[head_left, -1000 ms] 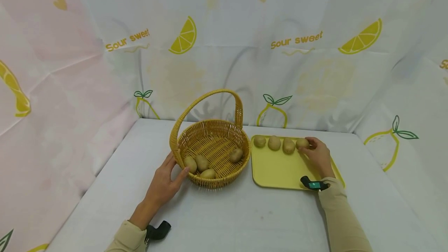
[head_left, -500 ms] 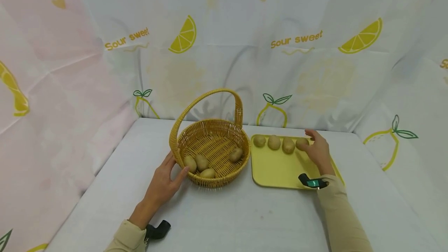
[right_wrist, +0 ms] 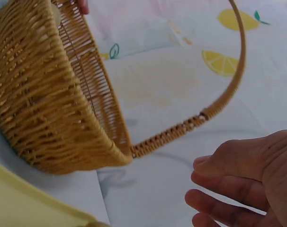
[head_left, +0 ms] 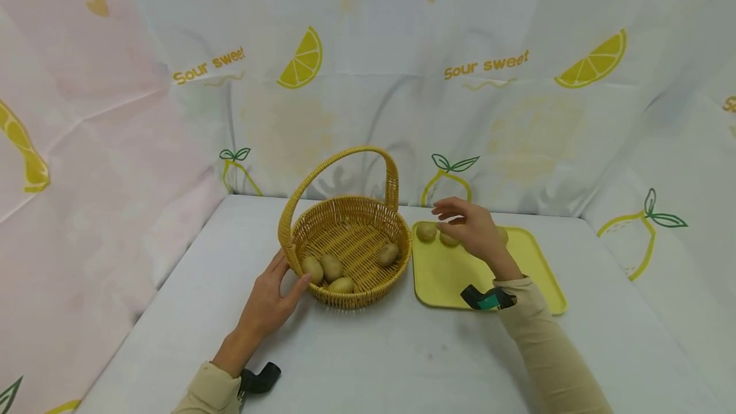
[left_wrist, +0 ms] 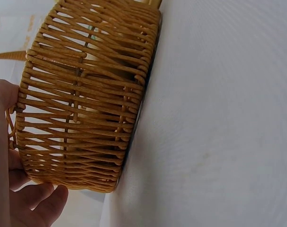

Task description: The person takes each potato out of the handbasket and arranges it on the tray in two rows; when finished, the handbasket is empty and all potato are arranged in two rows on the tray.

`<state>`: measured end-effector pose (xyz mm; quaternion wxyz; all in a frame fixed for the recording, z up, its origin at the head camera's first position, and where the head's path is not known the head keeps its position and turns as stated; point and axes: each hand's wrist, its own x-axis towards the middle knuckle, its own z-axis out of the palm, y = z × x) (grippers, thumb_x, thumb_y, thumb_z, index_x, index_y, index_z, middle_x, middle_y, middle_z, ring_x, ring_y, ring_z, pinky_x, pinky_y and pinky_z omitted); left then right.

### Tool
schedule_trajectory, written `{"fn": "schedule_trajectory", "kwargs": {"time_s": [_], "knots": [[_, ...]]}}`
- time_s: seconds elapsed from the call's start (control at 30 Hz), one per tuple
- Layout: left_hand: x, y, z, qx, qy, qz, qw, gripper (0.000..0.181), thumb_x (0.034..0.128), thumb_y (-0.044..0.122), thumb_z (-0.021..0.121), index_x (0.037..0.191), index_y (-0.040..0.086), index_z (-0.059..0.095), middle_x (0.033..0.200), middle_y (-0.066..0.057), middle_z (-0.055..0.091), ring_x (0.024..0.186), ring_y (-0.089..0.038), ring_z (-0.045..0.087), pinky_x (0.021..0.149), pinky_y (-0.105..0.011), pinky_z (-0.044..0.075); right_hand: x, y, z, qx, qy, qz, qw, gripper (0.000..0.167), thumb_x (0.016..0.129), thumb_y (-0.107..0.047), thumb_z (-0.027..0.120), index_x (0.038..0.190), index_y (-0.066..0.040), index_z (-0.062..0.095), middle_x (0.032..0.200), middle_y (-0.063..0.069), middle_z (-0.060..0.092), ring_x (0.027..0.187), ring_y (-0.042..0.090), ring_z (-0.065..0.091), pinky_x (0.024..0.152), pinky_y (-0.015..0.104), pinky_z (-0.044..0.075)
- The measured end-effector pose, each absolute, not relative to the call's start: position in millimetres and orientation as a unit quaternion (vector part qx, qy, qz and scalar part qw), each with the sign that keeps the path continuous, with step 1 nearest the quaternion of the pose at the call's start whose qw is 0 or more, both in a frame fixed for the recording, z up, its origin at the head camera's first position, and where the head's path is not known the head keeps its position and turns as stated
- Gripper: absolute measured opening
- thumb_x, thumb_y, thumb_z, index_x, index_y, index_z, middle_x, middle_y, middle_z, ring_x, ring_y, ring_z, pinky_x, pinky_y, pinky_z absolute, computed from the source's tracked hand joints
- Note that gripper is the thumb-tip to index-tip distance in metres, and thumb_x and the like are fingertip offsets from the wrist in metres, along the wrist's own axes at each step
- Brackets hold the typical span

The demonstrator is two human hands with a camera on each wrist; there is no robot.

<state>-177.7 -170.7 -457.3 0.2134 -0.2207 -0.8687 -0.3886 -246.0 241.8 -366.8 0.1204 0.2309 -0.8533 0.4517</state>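
A round wicker basket (head_left: 353, 302) with a tall arched handle holds several potatoes, among them one potato (head_left: 388, 255) lying apart at the right. My left hand (head_left: 269, 302) grips the basket's left side, thumb over the rim and fingers against the outside, as the left wrist view also shows. Over the yellow tray (head_left: 489, 286) hovers my right hand (head_left: 474, 230), fingers loosely bent and nothing in them. Along the tray's back edge lie potatoes: one potato (head_left: 426, 231) at the left shows fully, the others are partly or wholly hidden by the right hand.
Basket and tray stand side by side on a white-covered table (head_left: 368, 363). A lemon-print cloth (head_left: 368, 94) hangs behind the table and along its sides. In the right wrist view, the basket handle (right_wrist: 240, 61) arches up near the right hand's fingers.
My right hand has let go of the rightmost potato on the tray and moved left above the row. The left hand and basket have stayed in place.
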Motion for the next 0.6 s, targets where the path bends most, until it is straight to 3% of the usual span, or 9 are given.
{"fn": "schedule_trajectory", "kwargs": {"time_s": [0.33,0.6], "knots": [[-180,-171,-460,-0.222,-0.868,-0.387,0.217,0.063,0.1003,0.021,0.072,0.152,-0.005,0.047,0.161,-0.017,0.041,0.147,-0.033,0.038,0.119,-0.031,0.027,-259,200,-361,0.329,-0.843,0.426,0.008,0.03,0.095,0.003,0.072,0.125,0.002,0.071,0.119,0.018,0.071,0.106,0.031,0.07,0.089,0.045,0.058],[-178,-171,-460,-0.22,-0.868,-0.39,0.216,0.063,0.1003,0.02,0.072,0.152,-0.005,0.047,0.161,-0.019,0.041,0.147,-0.033,0.037,0.12,-0.03,0.026,-268,166,-361,0.387,-0.843,0.369,-0.065,0.036,0.091,0.009,0.071,0.127,0.001,0.07,0.119,0.013,0.073,0.113,0.03,0.068,0.095,0.045,0.056]]}}
